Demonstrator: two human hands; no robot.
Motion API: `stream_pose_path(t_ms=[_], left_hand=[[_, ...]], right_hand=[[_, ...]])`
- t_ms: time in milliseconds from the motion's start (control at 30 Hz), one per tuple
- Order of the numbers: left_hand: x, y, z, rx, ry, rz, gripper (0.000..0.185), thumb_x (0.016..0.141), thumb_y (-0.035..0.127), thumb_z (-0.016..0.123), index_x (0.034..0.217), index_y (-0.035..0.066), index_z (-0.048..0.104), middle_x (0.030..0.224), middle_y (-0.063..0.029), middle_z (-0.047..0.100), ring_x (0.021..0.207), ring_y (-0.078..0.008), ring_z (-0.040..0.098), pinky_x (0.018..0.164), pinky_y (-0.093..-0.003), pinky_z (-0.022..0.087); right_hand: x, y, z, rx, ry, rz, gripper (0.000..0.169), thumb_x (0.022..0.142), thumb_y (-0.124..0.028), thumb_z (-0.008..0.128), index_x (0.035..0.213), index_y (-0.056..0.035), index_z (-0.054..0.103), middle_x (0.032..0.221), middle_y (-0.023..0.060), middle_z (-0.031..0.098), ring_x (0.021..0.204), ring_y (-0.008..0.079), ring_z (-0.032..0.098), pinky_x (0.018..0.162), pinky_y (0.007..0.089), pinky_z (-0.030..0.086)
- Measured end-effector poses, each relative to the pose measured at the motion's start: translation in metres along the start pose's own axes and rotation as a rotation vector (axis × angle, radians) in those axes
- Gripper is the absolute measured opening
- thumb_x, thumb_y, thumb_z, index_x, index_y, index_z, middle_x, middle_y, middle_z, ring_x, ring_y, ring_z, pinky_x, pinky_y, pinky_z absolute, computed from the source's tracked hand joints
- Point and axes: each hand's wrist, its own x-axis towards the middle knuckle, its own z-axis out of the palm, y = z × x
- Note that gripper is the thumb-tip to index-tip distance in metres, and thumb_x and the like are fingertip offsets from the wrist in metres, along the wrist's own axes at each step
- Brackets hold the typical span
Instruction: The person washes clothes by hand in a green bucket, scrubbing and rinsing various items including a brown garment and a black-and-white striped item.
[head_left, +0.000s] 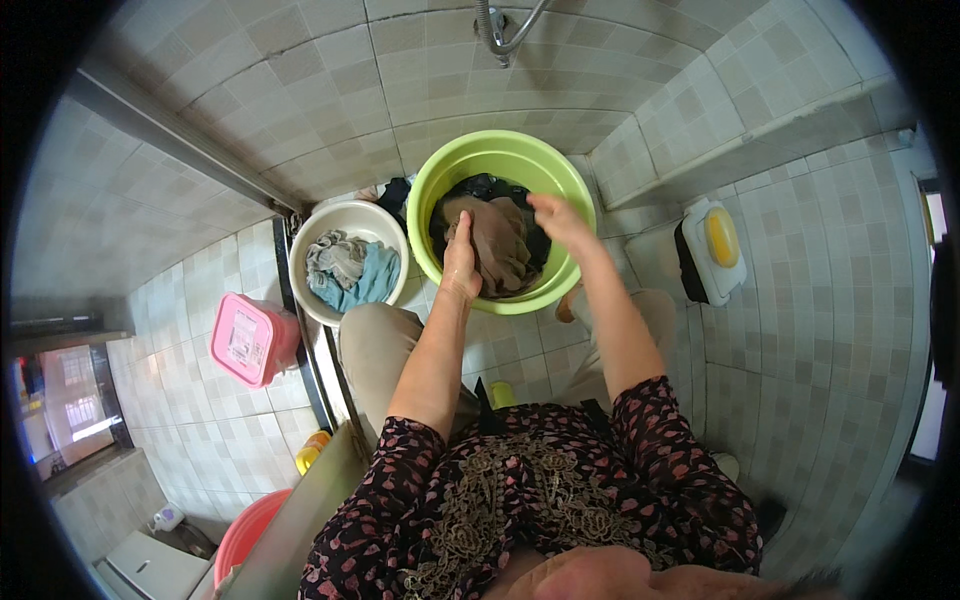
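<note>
A lime-green plastic basin (517, 142) stands on the tiled floor in front of me. In it a wet brown cloth (499, 251) lies on top of dark, wet fabric (487, 186). My left hand (460, 264) grips the left edge of the brown cloth, thumb up, its other fingers mostly hidden. Over the basin's right side is my right hand (559, 220), slightly blurred with its fingers curled. Whether it holds any fabric is unclear.
A white basin (297, 259) left of the green one holds grey cloth (337, 259) and light-blue cloth (367, 281). Dark fabric (394, 199) lies behind, between the basins. Farther left stands a pink lidded tub (244, 341). A shower hose (487, 30) hangs on the far wall.
</note>
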Motion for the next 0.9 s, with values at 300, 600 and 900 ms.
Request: stream_pose_path(t_ms=[300, 600, 900], left_hand=[[-0.01, 0.01, -0.004, -0.149, -0.107, -0.026, 0.065, 0.093, 0.055, 0.046, 0.132, 0.003, 0.046, 0.13, -0.0121, 0.052, 0.116, -0.0263, 0.052, 0.101, -0.0401, 0.042], [-0.003, 0.016, -0.005, 0.024, -0.044, 0.066, 0.074, 0.093, 0.061, 0.039, 0.138, 0.003, 0.037, 0.138, -0.0138, 0.044, 0.125, -0.0303, 0.046, 0.105, -0.0451, 0.037], [0.008, 0.0, -0.006, -0.119, -0.059, -0.094, 0.087, 0.087, 0.074, 0.03, 0.139, 0.005, 0.036, 0.141, -0.0151, 0.041, 0.128, -0.0318, 0.043, 0.106, -0.0474, 0.036]], right_hand=[[-0.024, 0.045, 0.063, -0.19, 0.065, 0.033, 0.03, 0.094, -0.016, 0.048, 0.114, 0.0022, 0.059, 0.105, 0.0168, 0.066, 0.101, 0.0308, 0.06, 0.089, 0.0354, 0.045], [-0.027, 0.022, 0.003, 1.035, 0.333, -0.097, 0.042, 0.097, -0.031, 0.051, 0.124, 0.0019, 0.051, 0.126, 0.011, 0.054, 0.114, 0.0214, 0.05, 0.099, 0.0355, 0.038], [-0.04, -0.026, 0.019, 0.717, 0.11, -0.155, 0.03, 0.093, -0.023, 0.054, 0.114, -0.0018, 0.059, 0.116, 0.01, 0.06, 0.108, 0.0209, 0.055, 0.096, 0.0353, 0.042]])
